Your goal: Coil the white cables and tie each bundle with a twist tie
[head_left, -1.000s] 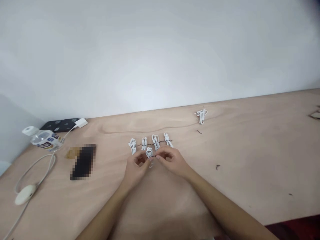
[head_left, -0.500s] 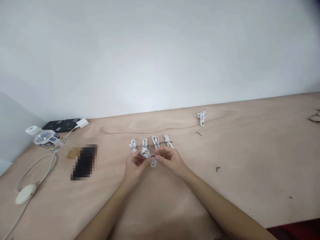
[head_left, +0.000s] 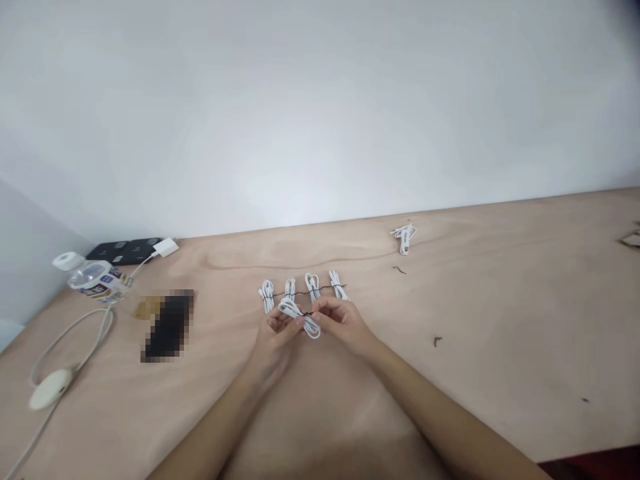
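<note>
Between my hands, a coiled white cable [head_left: 299, 315] lies tilted sideways over the plywood tabletop [head_left: 380, 393]. My left hand [head_left: 274, 341] grips its left end with thumb and fingers. My right hand [head_left: 343, 325] pinches a black wire tie [head_left: 309, 313] where it meets the coil, and the fingers hide part of the tie. Just beyond my hands stands a row of several bundled white cables [head_left: 303, 290], strung along a thin black wire [head_left: 325, 289]. Neither hand touches that row.
A bundled white cable [head_left: 404, 239] and small dark scraps [head_left: 399, 270] lie to the right. At left are a pixelated dark object [head_left: 167, 327], a plastic bottle [head_left: 91, 280], a black power strip [head_left: 124, 251], a white charger [head_left: 166, 248] and a white corded oval object [head_left: 50, 390].
The coiled white cable has turned from nearly upright to lying sideways, its lower end swinging right. My hands have drawn slightly closer around it.
</note>
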Motion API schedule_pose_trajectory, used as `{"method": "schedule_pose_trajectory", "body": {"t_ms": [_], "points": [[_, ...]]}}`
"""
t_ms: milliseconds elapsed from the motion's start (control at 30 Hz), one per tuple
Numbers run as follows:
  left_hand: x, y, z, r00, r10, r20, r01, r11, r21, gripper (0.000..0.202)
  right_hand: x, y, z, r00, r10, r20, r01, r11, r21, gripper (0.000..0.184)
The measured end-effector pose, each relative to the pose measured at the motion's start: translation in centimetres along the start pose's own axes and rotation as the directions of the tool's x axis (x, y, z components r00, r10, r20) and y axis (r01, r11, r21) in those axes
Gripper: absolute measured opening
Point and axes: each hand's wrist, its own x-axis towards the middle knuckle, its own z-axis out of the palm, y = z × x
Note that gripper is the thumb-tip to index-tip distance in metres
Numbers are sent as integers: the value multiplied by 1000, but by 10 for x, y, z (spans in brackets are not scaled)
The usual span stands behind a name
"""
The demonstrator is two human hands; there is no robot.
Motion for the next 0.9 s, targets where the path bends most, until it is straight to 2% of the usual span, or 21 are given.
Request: {"method": "schedule_pose_trajectory", "body": {"t_ms": [133, 267, 367, 467, 600, 667, 733, 767, 833, 900], "points": [[3, 1, -1, 991, 135, -4, -132, 976, 173, 30, 2, 4, 1, 997, -32, -71, 30, 999, -41, 34], [2, 4, -3, 946, 322, 24, -303, 860, 410, 14, 1, 3, 3, 959, -229, -169, 179, 947, -269, 23], [-2, 5, -3, 910, 409, 65, -378, 756, 535, 10, -2, 2, 3, 915, -377, -142, 283, 853, -438, 12], [-6, 6, -2, 888, 452, 77, -401, 685, 608, 10, -4, 2, 3, 871, -484, -84, 362, 748, -556, 6], [-8, 7, -2, 869, 487, 88, -415, 620, 665, 7, -7, 4, 5, 831, -556, -19, 417, 645, -641, 12], [-8, 7, -2, 865, 492, 100, -420, 602, 679, 6, -8, 3, 7, 827, -562, -4, 423, 628, -653, 14], [-6, 6, -3, 871, 482, 94, -412, 612, 675, 5, -9, 2, 9, 846, -532, -31, 403, 676, -617, 11], [-5, 6, -3, 878, 471, 85, -404, 636, 658, 4, -9, 1, 9, 867, -494, -68, 372, 732, -571, 8], [-2, 6, -2, 901, 430, 54, -378, 719, 584, 7, -7, 0, 10, 924, -352, -149, 266, 873, -409, 5], [1, 6, -1, 931, 364, 13, -325, 815, 479, 12, -4, 1, 9, 972, -171, -164, 137, 970, -202, 15]]}}
